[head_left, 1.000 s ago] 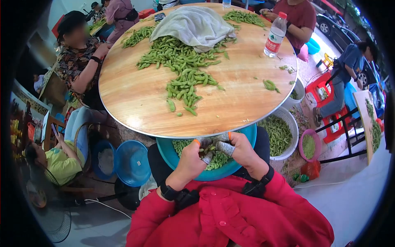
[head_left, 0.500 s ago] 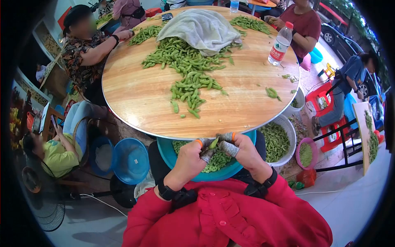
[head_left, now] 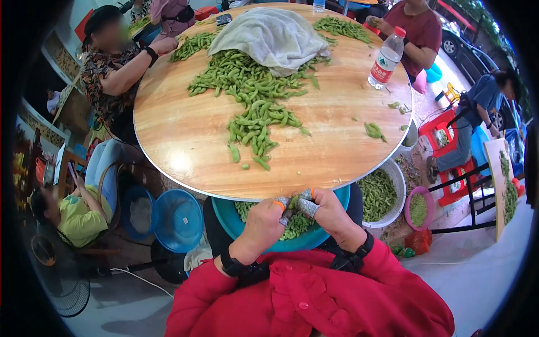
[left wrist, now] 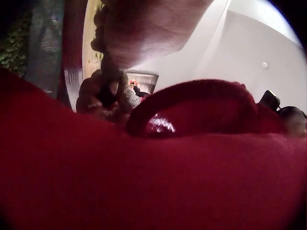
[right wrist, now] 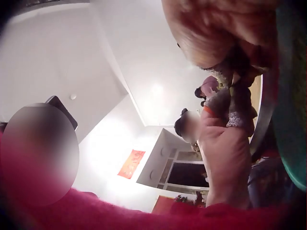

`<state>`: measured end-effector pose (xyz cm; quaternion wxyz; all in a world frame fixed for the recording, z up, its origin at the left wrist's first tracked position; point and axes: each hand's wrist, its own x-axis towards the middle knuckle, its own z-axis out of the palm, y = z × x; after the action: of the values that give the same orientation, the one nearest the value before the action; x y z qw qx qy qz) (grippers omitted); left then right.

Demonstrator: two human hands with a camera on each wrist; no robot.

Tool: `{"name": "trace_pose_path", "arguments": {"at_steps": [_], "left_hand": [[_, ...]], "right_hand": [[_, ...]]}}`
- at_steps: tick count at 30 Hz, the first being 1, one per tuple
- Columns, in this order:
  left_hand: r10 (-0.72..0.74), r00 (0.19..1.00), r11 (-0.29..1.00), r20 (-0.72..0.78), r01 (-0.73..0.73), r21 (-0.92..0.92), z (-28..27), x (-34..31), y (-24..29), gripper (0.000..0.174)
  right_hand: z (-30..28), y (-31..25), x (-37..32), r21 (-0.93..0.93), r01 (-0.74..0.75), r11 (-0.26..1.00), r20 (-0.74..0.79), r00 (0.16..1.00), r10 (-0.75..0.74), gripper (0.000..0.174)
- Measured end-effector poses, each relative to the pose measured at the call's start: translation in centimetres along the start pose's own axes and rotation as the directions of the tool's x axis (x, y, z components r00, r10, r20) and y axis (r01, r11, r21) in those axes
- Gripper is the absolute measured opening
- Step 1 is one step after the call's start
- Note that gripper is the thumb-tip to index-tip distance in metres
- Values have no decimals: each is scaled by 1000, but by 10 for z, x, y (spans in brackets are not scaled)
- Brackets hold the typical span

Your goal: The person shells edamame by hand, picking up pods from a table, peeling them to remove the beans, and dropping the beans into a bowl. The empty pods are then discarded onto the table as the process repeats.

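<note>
My left hand (head_left: pixel 265 222) and right hand (head_left: pixel 332 216) meet just off the table's near edge, over a teal basin (head_left: pixel 221 221) of shelled green beans (head_left: pixel 298 226). Grey knitted covers with orange bands wrap some of the fingertips. Between them the fingers pinch a green edamame pod (head_left: pixel 293 202), partly hidden by the covers. In the right wrist view, the left hand (right wrist: pixel 223 136) reaches up to the right hand (right wrist: pixel 220 33), their fingertips close together. Red sleeve cloth (left wrist: pixel 158 177) fills most of the left wrist view.
Edamame pods (head_left: pixel 261 121) lie heaped on the round wooden table (head_left: pixel 185 129), partly under a grey towel (head_left: pixel 269 39). A water bottle (head_left: pixel 386 59) stands at the right. A white basket (head_left: pixel 400 194) of pods and blue basins (head_left: pixel 179 219) stand on the floor. Other people sit around.
A pod showed upright between the fingertips half a second ago; now the hands are closer together and cover more of it. The head view has shifted slightly.
</note>
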<state>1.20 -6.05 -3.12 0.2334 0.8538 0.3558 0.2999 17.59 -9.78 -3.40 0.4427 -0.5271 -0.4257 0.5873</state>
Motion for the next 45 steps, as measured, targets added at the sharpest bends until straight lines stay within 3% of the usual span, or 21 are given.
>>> {"name": "trace_pose_path", "arguments": {"at_steps": [3, 6, 8, 10, 12, 16, 19, 22, 25, 29, 31, 32, 34, 36, 38, 40, 42, 45], "left_hand": [[18, 1000, 999, -11, -18, -44, 2, 3, -5, 18], [-144, 984, 953, 108, 167, -252, 0, 0, -5, 15], [-237, 949, 772, 207, 314, -553, 2, -2, -8, 11], [-323, 897, 496, 301, 432, -754, -1, -1, -7, 10], [-341, 850, 466, 402, 525, -713, -10, 4, -3, 10], [-342, 807, 497, 481, 590, -636, -7, 2, -9, 8], [-373, 796, 412, 476, 602, -684, 9, -6, -16, 14], [-386, 828, 469, 406, 555, -687, 26, -14, -25, 24], [-371, 783, 592, 498, 613, -523, 25, -14, -27, 26], [-244, 926, 905, 287, 324, -276, -2, -3, -1, 18], [-210, 969, 971, 129, 222, -91, -12, 4, -2, 18], [-257, 964, 966, 61, 259, -22, -16, 10, -6, 21], [-326, 940, 935, -99, 336, 113, -24, 31, -18, 28], [-353, 931, 891, -88, 364, 271, -19, 50, -29, 31], [-361, 927, 848, -98, 371, 379, -13, 67, -40, 34], [-389, 914, 810, -117, 399, 429, -7, 71, -46, 35], [-384, 911, 821, -152, 412, 395, -11, 71, -46, 31], [-384, 913, 835, -136, 407, 370, -12, 63, -49, 26]], "right_hand": [[1, 3, 4, 56, -4, 998, -2, 1000, 4, 8], [-4, 5, 5, 87, 19, 996, 51, 998, -23, 8], [-2, -1, 1, 157, 66, 985, 75, 994, -79, 8], [-5, 2, 1, 105, 135, 985, 102, 984, -145, 9], [-3, 2, 2, 83, 215, 973, 105, 969, -223, 8], [3, -10, -4, -207, 277, 938, 79, 961, -266, 7], [7, -10, -8, -415, 341, 844, 86, 938, -336, 9], [6, 8, -9, -471, 342, 813, 83, 935, -345, 9], [-4, 9, -16, -508, 327, 797, 72, 938, -339, 9], [-52, -7, -39, -684, 241, 688, -48, 927, -372, 12], [-88, -3, -48, -655, 34, 755, -346, 875, -339, 16], [-105, -4, -55, -722, -106, 684, -432, 841, -325, 20], [-117, -4, -62, -724, -100, 682, -513, 740, -435, 11], [-129, 1, -67, -719, -167, 675, -524, 769, -367, 10], [-120, -1, -62, -782, -78, 618, -437, 775, -456, 14], [-100, -7, -51, -602, 47, 797, -435, 817, -377, 17], [-83, -11, -42, -418, 59, 906, -443, 858, -260, 16], [-64, -18, -29, -466, 166, 869, -302, 894, -332, 16]]}}
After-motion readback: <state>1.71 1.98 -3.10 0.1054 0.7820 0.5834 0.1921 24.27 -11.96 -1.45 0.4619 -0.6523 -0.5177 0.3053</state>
